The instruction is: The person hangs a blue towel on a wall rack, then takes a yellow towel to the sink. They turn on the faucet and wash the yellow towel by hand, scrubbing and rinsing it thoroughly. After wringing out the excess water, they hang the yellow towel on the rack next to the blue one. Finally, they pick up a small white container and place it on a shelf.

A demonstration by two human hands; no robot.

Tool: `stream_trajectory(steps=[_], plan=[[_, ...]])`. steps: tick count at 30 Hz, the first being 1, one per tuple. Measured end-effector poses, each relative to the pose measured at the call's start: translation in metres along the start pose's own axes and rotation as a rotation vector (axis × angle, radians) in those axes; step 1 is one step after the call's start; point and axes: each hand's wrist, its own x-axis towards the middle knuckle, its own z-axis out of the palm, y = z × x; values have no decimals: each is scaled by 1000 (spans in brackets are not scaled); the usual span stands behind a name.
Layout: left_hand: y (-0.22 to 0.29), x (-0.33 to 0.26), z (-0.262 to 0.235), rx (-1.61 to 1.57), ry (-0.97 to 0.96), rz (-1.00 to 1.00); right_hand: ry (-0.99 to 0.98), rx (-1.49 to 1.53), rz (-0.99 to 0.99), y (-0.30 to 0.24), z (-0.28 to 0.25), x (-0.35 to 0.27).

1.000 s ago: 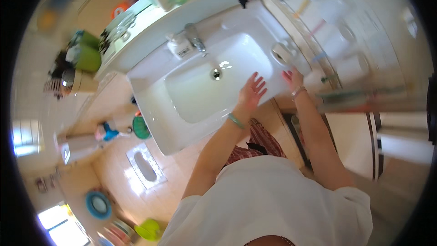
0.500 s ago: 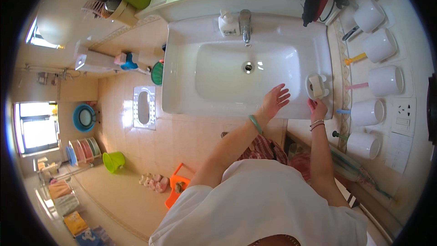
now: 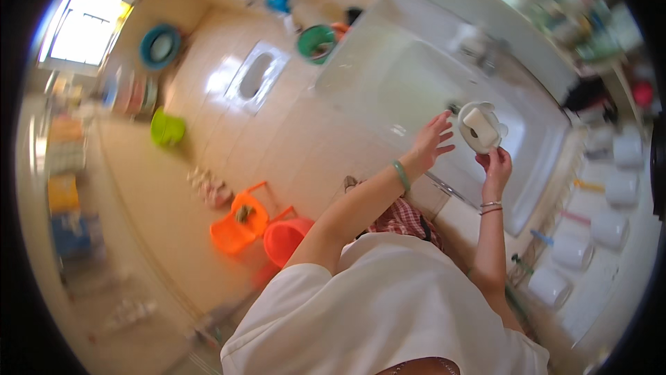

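My right hand [image 3: 495, 169] pinches the near edge of a white soap dish [image 3: 473, 144] and holds it up over the sink. A pale bar of soap [image 3: 481, 128] lies in the dish, beside a dark opening in its bottom. Just left of the dish, my left hand [image 3: 431, 143] is open with its fingers spread, apart from it and holding nothing. Beneath both hands is the white washbasin [image 3: 409, 73], whose tap [image 3: 491, 56] is blurred. The drain [image 3: 454, 108] partly shows between my left fingertips and the dish.
White cups with toothbrushes [image 3: 571, 249] line the wall at right. Blurred bottles [image 3: 555, 7] crowd the shelf at upper right. On the floor at left are an orange chair [image 3: 239, 226], a red tub [image 3: 286, 240], a lime bucket [image 3: 167, 127], a green basin [image 3: 317, 43] and a squat toilet [image 3: 257, 77].
My right hand has lifted the soap dish off the washbasin's right ledge and carried it over the bowl. My left hand stays spread nearby. The whole view has turned toward the left.
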Motion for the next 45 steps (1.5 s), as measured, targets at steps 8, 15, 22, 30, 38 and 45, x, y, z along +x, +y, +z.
stream_trajectory(steps=[8, 15, 22, 30, 38, 45], plan=[[99, -106, -130, -251, 242, 341, -621, -170, 80, -4, 197, -54], [150, -180, -256, -445, 377, 586, -918, -281, 151, 36, 353, -125], [204, -245, -368, -548, 492, 768, -1103, -315, 181, 58, 495, -212], [278, -271, -454, -642, 591, 869, -1232, -332, 207, 73, 622, -259], [372, -266, -549, -733, 659, 945, -1369, -327, 256, 95, 778, -274], [485, -295, -640, -787, 791, 1042, -1520, -365, 253, 109, 944, -319]])
